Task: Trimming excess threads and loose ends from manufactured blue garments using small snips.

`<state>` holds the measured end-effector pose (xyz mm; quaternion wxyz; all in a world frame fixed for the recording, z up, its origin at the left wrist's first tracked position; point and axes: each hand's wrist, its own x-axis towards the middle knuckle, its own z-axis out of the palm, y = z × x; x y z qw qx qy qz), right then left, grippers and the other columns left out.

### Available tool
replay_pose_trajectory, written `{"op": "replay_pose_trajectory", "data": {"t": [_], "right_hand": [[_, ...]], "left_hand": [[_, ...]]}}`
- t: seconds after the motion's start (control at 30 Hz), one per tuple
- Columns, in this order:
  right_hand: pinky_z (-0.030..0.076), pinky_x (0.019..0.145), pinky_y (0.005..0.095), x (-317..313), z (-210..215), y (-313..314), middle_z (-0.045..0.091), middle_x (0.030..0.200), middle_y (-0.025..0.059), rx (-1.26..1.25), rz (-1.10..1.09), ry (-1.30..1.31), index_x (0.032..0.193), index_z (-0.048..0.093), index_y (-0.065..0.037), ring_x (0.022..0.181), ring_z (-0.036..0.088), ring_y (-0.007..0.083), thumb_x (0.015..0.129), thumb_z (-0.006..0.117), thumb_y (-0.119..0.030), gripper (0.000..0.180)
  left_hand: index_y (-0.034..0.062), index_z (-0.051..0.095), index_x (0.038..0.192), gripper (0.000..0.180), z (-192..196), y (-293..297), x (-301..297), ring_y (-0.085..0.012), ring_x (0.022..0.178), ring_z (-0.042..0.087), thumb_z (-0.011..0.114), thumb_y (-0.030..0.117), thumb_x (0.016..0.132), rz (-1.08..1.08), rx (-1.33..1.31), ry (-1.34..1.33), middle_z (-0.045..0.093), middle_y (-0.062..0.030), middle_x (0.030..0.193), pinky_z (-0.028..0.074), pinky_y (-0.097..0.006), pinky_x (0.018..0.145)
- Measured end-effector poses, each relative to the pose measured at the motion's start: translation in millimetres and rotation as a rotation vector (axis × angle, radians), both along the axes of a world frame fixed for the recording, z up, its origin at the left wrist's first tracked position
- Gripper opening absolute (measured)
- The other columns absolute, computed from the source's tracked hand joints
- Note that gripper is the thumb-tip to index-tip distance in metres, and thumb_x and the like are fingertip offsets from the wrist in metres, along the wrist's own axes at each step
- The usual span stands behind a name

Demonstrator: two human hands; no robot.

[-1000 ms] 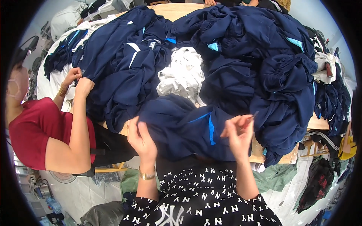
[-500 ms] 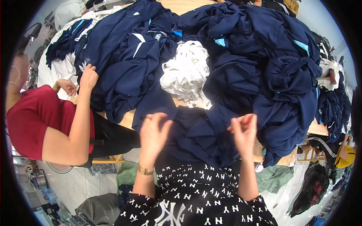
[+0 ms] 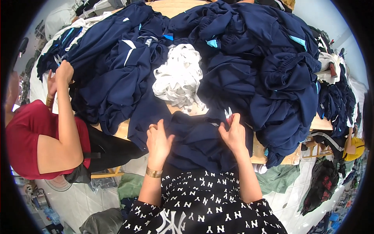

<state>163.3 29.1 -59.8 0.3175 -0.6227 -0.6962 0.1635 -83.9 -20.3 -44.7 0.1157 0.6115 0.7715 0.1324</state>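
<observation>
The blue cloth [image 3: 191, 147] lies nearest, on this side of the bench [image 3: 261, 152], between the hands. The left hand [image 3: 157, 142] has a wide grip, thumb and fingers apart, with nothing seen in it; I can't tell if it touches the cloth. The right hand [image 3: 233, 134] holds small scissors [image 3: 229, 117]. Their tips look apart, so a dip could nick the cloth. Farther off, white strips [image 3: 177, 78] sit heaped; their loose end could get snipped. The left pile [image 3: 109, 84] and right pile [image 3: 286, 93] might slide if tugged.
</observation>
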Motion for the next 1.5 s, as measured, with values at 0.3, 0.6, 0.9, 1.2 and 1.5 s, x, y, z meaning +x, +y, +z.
{"op": "replay_pose_trajectory", "data": {"t": [0.3,0.6,0.9,1.2,1.5], "right_hand": [[0.047,0.054,0.0264,-22,44,0,0.06,0.066,0.0082,0.01,-0.006,0.553,0.091,0.04,-0.002,0.06,0.061,0.0144,0.086,0.067,-0.012,0.029],[0.028,0.048,0.0152,-10,69,-11,0.035,0.079,-0.0034,-0.139,0.055,0.913,0.083,0.034,-0.01,0.057,0.032,-0.0003,0.081,0.065,0.004,0.035],[0.026,0.059,0.018,28,66,-19,0.031,0.077,-0.0054,-0.202,0.029,1.138,0.088,0.038,-0.01,0.069,0.03,0.0031,0.078,0.061,0.004,0.03],[0.029,0.064,0.0183,30,86,-19,0.033,0.076,-0.006,-0.195,0.027,1.287,0.086,0.037,-0.012,0.071,0.033,0.0038,0.078,0.059,0.007,0.03],[0.03,0.066,0.0185,-1,82,-1,0.035,0.079,-0.0055,-0.34,0.208,1.329,0.086,0.038,-0.014,0.073,0.035,0.0033,0.081,0.058,0.001,0.025]], "left_hand": [[-0.0005,0.062,0.1,0.024,34,9,6,-0.0073,0.063,0.051,0.06,-0.004,0.076,0.194,0.461,-0.547,0.056,-0.0031,0.074,0.046,-0.021,0.055],[-0.003,0.055,0.11,0.041,66,-18,66,-0.0178,0.093,0.061,0.068,-0.01,0.072,-0.3,0.465,-1.016,0.057,-0.0119,0.105,0.053,-0.028,0.081],[0.0044,0.058,0.115,0.046,40,21,30,-0.0299,0.11,0.053,0.075,0.01,0.073,-0.262,0.384,-0.642,0.054,-0.0144,0.119,0.045,-0.038,0.091],[0.007,0.061,0.09,0.017,41,34,20,-0.0315,0.083,0.058,0.066,0.006,0.074,-0.362,0.243,-0.263,0.061,-0.0106,0.086,0.04,-0.044,0.086],[0.0098,0.05,0.131,0.076,76,33,65,-0.0349,0.128,0.038,0.083,0.029,0.065,-0.717,0.328,-0.794,0.033,-0.019,0.142,0.034,-0.043,0.104]]}}
